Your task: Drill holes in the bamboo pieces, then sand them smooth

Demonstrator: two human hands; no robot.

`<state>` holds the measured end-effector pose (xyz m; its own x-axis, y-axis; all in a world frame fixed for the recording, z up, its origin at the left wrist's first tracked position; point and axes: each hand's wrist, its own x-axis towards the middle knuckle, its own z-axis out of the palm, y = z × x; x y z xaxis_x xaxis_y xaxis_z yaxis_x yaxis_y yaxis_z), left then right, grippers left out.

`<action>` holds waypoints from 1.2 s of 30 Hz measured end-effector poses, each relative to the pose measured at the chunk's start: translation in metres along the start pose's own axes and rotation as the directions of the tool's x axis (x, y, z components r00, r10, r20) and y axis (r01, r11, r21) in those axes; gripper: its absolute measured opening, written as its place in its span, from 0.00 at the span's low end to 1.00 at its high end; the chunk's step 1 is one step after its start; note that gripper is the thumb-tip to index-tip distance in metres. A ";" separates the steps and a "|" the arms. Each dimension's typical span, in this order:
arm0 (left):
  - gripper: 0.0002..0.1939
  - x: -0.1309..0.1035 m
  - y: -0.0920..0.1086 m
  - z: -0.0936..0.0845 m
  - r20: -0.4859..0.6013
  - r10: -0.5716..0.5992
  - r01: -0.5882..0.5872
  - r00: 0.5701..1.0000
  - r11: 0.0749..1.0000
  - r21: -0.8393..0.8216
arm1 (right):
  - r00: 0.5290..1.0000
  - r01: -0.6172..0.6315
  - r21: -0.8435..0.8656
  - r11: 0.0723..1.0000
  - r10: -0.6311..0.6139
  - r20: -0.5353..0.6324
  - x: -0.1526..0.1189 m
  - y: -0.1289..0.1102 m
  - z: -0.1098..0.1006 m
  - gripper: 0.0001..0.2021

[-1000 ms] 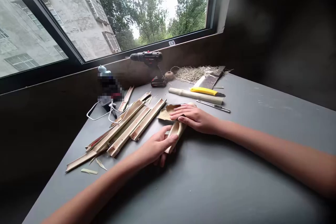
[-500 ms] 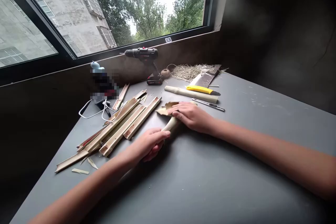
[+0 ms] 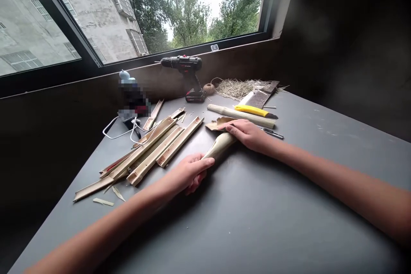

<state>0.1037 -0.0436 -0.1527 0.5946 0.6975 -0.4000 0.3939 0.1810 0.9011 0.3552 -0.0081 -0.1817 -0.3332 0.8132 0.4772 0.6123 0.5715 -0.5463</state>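
My left hand (image 3: 195,169) is closed around the near end of a pale bamboo piece (image 3: 221,144), which slants away from me above the grey table. My right hand (image 3: 245,135) lies over the far end of that piece, its fingers closed on a bent, ragged-edged brown sheet of sandpaper (image 3: 214,126). Part of the sheet is hidden beneath the fingers. Just beyond the right hand are a slim metal craft knife (image 3: 272,132), a yellow-handled saw or knife (image 3: 252,110) and a round bamboo stick (image 3: 224,111).
Split bamboo strips (image 3: 141,150) lie in a pile on the left, with shavings (image 3: 103,202) nearby. A cordless drill (image 3: 189,77), a ball of twine (image 3: 209,89), straw (image 3: 236,88) and a dark flat blade (image 3: 265,96) stand or lie at the back. A white cable (image 3: 111,136) loops at left.
My right hand has slid with the sandpaper toward the far end of the bamboo, so more of its surface shows between the hands. The whole view has shifted slightly.
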 end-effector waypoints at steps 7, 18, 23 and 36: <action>0.32 0.002 -0.010 -0.004 0.042 0.011 -0.012 0.999 0.999 0.033 | 0.995 0.096 0.049 0.994 -0.097 0.009 -0.012 -0.041 0.029 0.19; 0.22 0.002 -0.006 -0.003 0.076 0.053 -0.052 0.996 0.999 -0.006 | 0.999 -0.013 -0.062 0.998 0.011 -0.038 0.003 0.012 0.006 0.20; 0.22 0.004 -0.008 -0.002 -0.010 0.064 -0.064 0.998 0.998 -0.025 | 1.000 0.014 -0.026 1.000 -0.014 0.001 -0.002 -0.013 0.019 0.20; 0.16 0.001 -0.011 -0.001 0.032 0.087 -0.089 0.996 0.994 0.058 | 0.985 0.077 -0.017 0.997 -0.073 0.156 -0.005 -0.011 0.000 0.21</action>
<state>0.0995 -0.0438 -0.1626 0.6487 0.6883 -0.3248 0.3796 0.0773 0.9219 0.3504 -0.0184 -0.1783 -0.4846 0.7764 0.4028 0.5973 0.6302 -0.4961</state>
